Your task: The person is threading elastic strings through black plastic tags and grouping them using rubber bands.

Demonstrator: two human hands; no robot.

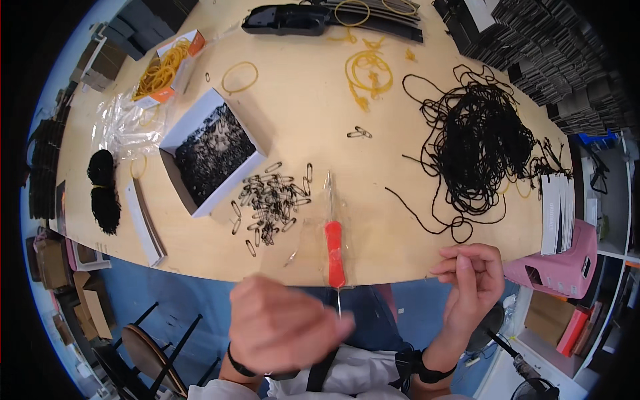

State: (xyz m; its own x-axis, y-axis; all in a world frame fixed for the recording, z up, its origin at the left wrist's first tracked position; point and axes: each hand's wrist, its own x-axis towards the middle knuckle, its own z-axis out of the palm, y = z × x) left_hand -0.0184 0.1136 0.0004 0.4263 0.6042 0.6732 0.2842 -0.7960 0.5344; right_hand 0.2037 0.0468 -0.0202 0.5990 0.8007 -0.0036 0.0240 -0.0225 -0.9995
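Note:
My left hand (283, 327) is in front of the table's near edge, smeared by motion, its fingers curled in; whether it holds anything is hidden. To the right, my right hand (472, 283) is raised by the table edge with loosely bent fingers and the thumb apart, nothing visible in it. Between them, a red-handled tool with a pointed metal shaft (335, 253) lies on clear tape, its lower end over the edge. Left of it is a loose pile of black safety pins (270, 203). A tangled heap of black cord (477, 143) lies beyond my right hand.
A white box (212, 150) holds many small dark pins. Yellow rubber bands fill an orange-white box (168, 70). A tied black cord bundle (103, 190) lies at left, white card stacks (557, 213) at right. A stool (155, 360) stands below.

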